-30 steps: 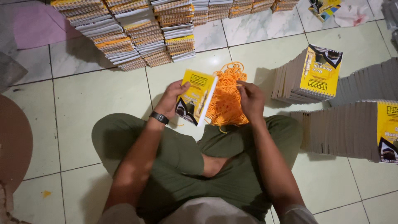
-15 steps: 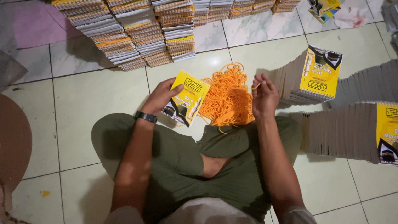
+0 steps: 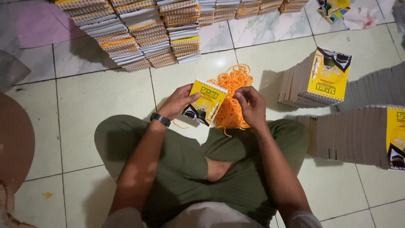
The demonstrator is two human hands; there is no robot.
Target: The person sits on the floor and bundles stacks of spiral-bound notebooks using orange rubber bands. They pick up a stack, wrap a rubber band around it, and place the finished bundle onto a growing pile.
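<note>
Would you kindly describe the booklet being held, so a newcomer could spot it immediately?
Start at the seated person's crossed green-trousered legs. Just above the knees, the left hand holds a small yellow spiral-bound booklet beside a heap of orange cords. Unlike the stacked booklets, it is single and tilted.

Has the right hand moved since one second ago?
Yes. The right hand moved left, from the leaning booklet stack toward the yellow booklet.

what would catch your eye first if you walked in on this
Probably the heap of orange cords on the tiled floor in front of the seated person, with the right hand picking at it. Beside it the left hand holds a small yellow booklet upright. Stacks of booklets line the floor beyond, and more rows stand to the right.
</note>
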